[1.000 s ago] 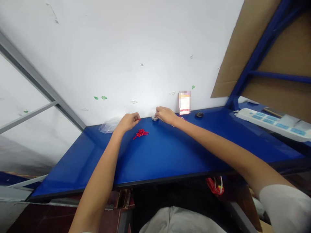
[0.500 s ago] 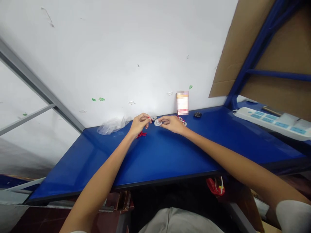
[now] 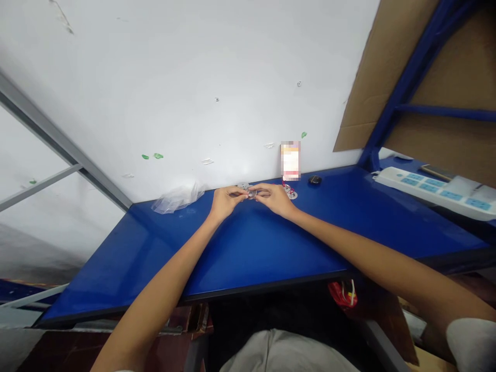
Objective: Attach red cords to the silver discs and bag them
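Note:
A small round silvery metal disc [image 3: 252,195] is held just above the table between my two hands. My right hand [image 3: 276,199] pinches its right side between thumb and fingers. My left hand [image 3: 225,202] is closed too, its fingertips meeting the disc's left edge; whether a cord is also in them is hidden. Behind the fingers, more silvery discs [image 3: 243,185] lie near the wall. Beside my right hand are other discs with red cord [image 3: 290,192].
A crumpled clear plastic bag [image 3: 178,198] lies left on the blue table [image 3: 256,253]. At the wall stands a small blurred-out card or box [image 3: 290,161], with a black round object [image 3: 314,180] beside it. A white power strip [image 3: 434,192] lies at the right.
My left hand has moved right and its fingertips now meet the disc. The red cord seen below that hand is out of sight. The disc has tilted in my right hand.

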### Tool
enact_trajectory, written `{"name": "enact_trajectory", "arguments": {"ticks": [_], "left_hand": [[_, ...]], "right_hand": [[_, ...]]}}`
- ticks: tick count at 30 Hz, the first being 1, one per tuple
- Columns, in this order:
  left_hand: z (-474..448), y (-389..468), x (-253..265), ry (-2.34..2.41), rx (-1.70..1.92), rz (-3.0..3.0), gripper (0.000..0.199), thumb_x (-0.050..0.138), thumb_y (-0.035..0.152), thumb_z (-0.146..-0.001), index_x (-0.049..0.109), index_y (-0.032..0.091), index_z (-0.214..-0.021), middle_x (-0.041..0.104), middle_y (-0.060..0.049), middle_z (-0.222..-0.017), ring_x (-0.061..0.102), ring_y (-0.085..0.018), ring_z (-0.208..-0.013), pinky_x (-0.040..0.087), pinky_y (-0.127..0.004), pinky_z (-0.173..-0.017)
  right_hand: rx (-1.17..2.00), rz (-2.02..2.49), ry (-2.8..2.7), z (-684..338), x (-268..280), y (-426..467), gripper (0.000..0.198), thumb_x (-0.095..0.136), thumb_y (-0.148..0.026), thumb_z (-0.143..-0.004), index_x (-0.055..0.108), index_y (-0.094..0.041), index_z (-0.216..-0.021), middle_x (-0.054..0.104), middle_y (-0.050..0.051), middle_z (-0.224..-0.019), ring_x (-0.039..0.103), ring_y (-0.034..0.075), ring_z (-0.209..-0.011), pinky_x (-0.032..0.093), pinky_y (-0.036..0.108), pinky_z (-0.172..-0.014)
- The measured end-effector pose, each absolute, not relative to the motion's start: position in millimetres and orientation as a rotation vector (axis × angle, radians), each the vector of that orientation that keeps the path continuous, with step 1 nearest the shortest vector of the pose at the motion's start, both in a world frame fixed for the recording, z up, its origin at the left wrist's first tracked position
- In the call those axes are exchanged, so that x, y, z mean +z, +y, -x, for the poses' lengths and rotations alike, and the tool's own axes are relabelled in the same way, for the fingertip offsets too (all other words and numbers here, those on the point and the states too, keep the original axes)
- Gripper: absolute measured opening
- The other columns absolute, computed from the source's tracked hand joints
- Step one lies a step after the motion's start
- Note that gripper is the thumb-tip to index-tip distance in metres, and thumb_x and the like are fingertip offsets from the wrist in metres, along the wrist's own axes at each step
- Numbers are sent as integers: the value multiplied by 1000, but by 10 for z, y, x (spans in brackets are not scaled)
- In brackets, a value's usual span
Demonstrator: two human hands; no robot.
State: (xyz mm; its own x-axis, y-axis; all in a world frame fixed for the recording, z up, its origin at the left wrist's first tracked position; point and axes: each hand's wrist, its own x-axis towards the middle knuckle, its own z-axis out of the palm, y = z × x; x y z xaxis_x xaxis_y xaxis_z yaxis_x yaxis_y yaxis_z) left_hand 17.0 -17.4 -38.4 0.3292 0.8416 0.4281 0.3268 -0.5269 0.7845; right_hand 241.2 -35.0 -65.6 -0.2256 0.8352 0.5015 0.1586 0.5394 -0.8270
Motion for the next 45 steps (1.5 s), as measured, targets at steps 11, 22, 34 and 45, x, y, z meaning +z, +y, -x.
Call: {"name": "enact_trajectory", "arguments": {"ticks": [11,22,34,45], "left_hand": [[-247,-234,-393,1054,1243,-2090,19,81,28,-87,80,23,-105,83,-5,-101,77,-22,-92,62,-37,-88],[-300,-259,-390,926,1301,-1775,31,89,39,-79,77,18,-97,79,-9,-94,74,-22,-87,58,-30,-66],[-224,-211,-310,915,1171,-1776,37,94,46,-73,78,17,-90,80,-9,-89,76,-23,-85,62,-35,-74],[-154,-344,-35,815,1009,-1854,33,95,43,-73,79,16,-83,81,-9,-88,77,-24,-83,62,-37,-82]], "right_hand": [[739,828,-1695,-2347,-683,-399,52,74,-28,-92,70,-28,-144,81,6,-122,83,22,-98,69,39,-95],[683,827,-1690,-2334,-562,-489,34,75,-31,-93,77,-24,-126,84,5,-102,83,24,-95,68,39,-93],[607,758,-1733,-2348,-582,-484,27,77,-40,-96,82,-27,-120,83,7,-114,82,25,-98,68,42,-95],[346,710,-1832,-2416,-396,-574,15,78,-42,-98,88,-31,-103,83,6,-103,79,25,-97,65,40,-92]]}}
